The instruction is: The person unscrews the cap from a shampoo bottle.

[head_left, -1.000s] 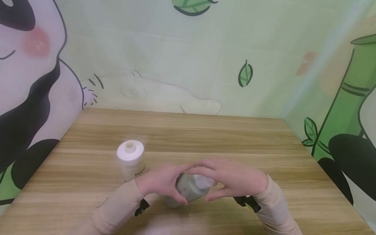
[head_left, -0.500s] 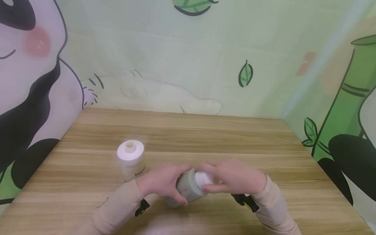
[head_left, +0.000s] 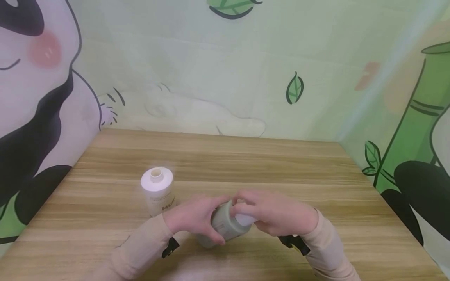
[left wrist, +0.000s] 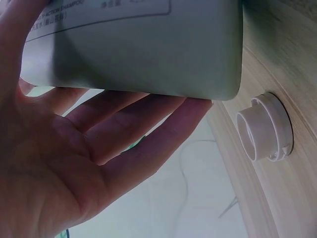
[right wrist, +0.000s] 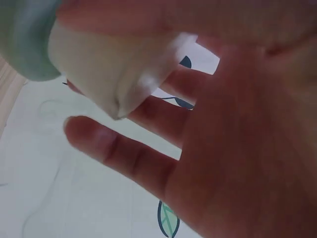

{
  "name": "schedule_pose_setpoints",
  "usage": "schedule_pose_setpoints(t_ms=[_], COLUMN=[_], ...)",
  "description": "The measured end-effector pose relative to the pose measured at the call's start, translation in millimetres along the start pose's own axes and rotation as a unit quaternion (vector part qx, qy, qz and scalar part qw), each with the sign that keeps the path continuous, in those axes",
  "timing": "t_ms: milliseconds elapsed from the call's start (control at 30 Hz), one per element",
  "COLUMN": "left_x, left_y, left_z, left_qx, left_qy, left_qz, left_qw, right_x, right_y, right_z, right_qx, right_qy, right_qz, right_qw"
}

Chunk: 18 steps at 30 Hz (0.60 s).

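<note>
A grey-green shampoo bottle [head_left: 226,226] is tilted over the table, its white cap end pointing up and to the right. My left hand [head_left: 193,216] grips its body, thumb on the near side and fingers along the far side. In the left wrist view, printed lettering shows on the green bottle [left wrist: 148,49]. My right hand [head_left: 277,214] holds the bottle's white cap [head_left: 245,219] between thumb and fingers. From the right wrist, the cap [right wrist: 109,59] shows against the bottle's green shoulder, with one finger lying apart from it.
A white bottle [head_left: 158,195] with an uncapped neck stands upright left of my left hand. On the wooden table [head_left: 225,164] lies a loose white cap piece [left wrist: 262,129], seen from the left wrist. A printed wall cloth [head_left: 211,70] rises behind the table.
My right hand's fingers were spread around the cap, closed on it, and have now shifted their hold with the wrist turned. The left hand and green bottle stay in place.
</note>
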<state>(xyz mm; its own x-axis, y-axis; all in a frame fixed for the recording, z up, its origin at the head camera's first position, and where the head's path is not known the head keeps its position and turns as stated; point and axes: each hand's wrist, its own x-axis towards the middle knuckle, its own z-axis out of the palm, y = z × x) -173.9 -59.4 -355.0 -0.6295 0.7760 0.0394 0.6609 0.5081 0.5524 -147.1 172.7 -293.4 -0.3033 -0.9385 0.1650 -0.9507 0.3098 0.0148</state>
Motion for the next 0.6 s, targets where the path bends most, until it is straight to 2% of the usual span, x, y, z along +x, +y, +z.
schedule_pose_setpoints(t_ms=[167, 333, 467, 600], left_x=[-0.8, -1.0, 0.0, 0.0], left_y=[0.7, 1.6, 0.4, -0.6], left_z=[-0.3, 0.1, 1.2, 2.1], left_qx=[-0.003, -0.003, -0.007, -0.005], left_qy=[-0.001, -0.001, -0.004, -0.004], left_qz=[0.001, -0.002, -0.003, -0.006], left_qw=[1.0000, 1.0000, 1.0000, 1.0000], right_x=[0.2, 2.4, 1.6, 0.8], right_y=[0.6, 0.4, -1.8, -2.8], right_z=[1.2, 0.8, -1.3, -1.3], right_qx=[0.051, 0.002, -0.029, -0.035], right_qy=[-0.002, 0.004, -0.007, -0.004], right_qz=[0.030, 0.071, 0.115, 0.121], right_qw=[0.9982, 0.9975, 0.9929, 0.9920])
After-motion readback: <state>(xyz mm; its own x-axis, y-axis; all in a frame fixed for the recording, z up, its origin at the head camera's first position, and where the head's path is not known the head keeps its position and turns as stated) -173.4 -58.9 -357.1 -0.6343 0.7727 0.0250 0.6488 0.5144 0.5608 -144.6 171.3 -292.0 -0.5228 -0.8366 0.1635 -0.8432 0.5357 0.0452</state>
